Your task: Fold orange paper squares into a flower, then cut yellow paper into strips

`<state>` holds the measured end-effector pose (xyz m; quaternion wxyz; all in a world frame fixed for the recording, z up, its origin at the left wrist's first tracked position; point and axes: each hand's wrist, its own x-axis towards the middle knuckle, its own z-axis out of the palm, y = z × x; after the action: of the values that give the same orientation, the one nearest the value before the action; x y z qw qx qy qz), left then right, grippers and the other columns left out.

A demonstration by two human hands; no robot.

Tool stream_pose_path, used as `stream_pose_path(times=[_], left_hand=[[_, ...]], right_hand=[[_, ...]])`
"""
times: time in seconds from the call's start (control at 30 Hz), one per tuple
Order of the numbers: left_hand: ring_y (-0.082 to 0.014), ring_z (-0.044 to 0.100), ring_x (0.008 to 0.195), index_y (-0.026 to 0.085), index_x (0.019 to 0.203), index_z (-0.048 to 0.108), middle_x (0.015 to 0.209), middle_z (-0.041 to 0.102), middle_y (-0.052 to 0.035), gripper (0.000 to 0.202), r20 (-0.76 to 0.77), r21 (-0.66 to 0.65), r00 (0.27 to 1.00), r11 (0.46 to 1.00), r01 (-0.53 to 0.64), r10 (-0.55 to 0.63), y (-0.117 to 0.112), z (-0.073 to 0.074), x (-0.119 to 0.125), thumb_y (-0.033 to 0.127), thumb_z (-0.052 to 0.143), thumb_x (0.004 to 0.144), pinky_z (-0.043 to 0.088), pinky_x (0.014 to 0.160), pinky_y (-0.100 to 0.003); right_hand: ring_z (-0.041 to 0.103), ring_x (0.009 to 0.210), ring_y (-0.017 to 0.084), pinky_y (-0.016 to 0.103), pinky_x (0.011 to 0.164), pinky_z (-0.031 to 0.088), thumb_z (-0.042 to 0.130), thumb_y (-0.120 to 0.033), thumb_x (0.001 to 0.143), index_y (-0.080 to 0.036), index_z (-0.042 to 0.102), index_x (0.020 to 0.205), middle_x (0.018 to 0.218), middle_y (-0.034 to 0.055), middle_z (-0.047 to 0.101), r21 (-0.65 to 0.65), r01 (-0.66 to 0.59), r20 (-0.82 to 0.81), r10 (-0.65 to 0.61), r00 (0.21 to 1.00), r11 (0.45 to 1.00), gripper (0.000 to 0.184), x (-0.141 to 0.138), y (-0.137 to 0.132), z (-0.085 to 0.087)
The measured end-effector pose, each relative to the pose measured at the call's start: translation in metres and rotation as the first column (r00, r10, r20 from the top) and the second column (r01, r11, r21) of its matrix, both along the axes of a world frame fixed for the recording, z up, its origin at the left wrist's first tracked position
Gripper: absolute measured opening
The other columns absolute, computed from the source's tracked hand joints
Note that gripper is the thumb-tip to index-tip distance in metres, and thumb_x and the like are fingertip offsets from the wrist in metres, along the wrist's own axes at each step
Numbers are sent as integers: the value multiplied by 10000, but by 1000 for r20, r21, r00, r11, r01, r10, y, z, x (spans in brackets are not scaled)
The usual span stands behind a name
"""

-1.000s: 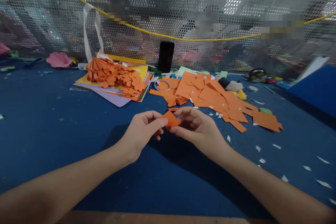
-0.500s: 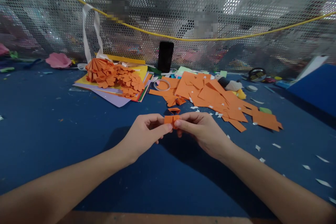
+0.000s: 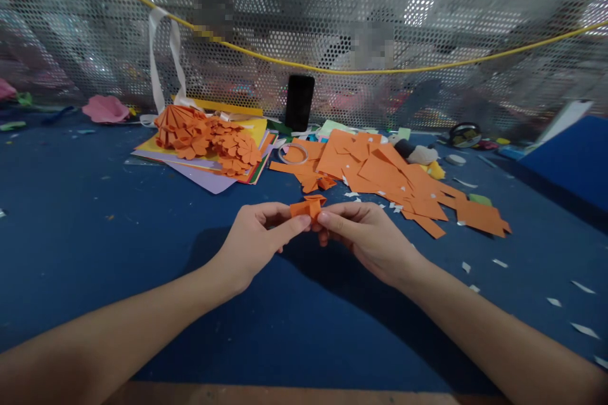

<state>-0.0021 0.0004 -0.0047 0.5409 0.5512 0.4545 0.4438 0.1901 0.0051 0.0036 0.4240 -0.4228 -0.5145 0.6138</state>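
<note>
Between my two hands is a small folded piece of orange paper [image 3: 311,208], held above the blue table. My left hand [image 3: 259,237] pinches its left side with thumb and fingers. On the right edge, the thumb and fingertips of my right hand [image 3: 368,234] close on the same paper. The fingertips hide its lower part. Just beyond it lie small cut orange paper petals [image 3: 313,183]. A ring of tape [image 3: 293,154] rests on orange paper behind these.
Orange paper sheets [image 3: 380,168] spread to the right, with white scraps [image 3: 467,267] near them. Orange paper flowers [image 3: 204,139] sit on coloured sheets at left. A phone [image 3: 299,103] leans against the perforated metal screen [image 3: 323,6]. A blue board [image 3: 574,164] stands far right.
The folded orange paper has tilted and its left part has turned, showing a more open fold. My left hand has shifted slightly; my right hand stays nearly in place.
</note>
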Motion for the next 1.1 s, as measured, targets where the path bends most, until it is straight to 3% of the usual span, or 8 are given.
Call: stream_pose_path(times=[0.33, 0.43, 0.6, 0.9, 1.1], left_hand=[[-98, 409, 540, 165, 666, 735, 558, 536, 29, 308, -144, 97, 989, 995, -17, 31, -3, -1, -3, 446, 772, 786, 306, 493, -242], [-102, 420, 548, 165, 714, 746, 579, 543, 28, 291, -136, 92, 990, 995, -24, 36, -2, -2, -3, 446, 767, 787, 308, 492, -239], [-96, 449, 557, 153, 734, 750, 652, 630, 1, 282, -93, 49, 995, 999, -16, 21, 0, -2, -3, 429, 764, 788, 331, 503, -234], [-82, 376, 522, 142, 687, 759, 532, 531, 29, 311, -112, 60, 994, 998, 12, -6, 1, -3, -3, 444, 782, 758, 262, 484, -234], [-109, 517, 609, 136, 737, 761, 664, 667, -11, 205, -100, 6, 994, 999, 52, -51, 2, -2, -3, 340, 754, 754, 374, 575, -232]], right_hand=[[605, 588, 122, 266, 598, 473, 831, -456, 745, -184, 753, 712, 673, 13, 700, 120, 80, 156, -98, 983, 990, 284, -2, -5, 0], [599, 598, 125, 272, 604, 470, 828, -447, 747, -187, 752, 700, 677, 13, 701, 137, 23, 197, -50, 979, 990, 275, -1, -6, 2], [618, 657, 124, 280, 676, 503, 803, -410, 791, -187, 781, 778, 789, 32, 743, 87, -81, 112, 71, 991, 993, 224, 3, -1, 1], [604, 614, 111, 255, 636, 478, 840, -372, 743, -176, 720, 676, 699, 6, 704, 98, -23, 122, 11, 993, 995, 239, 2, -1, -1], [594, 629, 110, 255, 635, 471, 819, -407, 757, -171, 725, 746, 719, 6, 692, 61, -90, 195, 77, 978, 994, 255, 2, -3, 2]])
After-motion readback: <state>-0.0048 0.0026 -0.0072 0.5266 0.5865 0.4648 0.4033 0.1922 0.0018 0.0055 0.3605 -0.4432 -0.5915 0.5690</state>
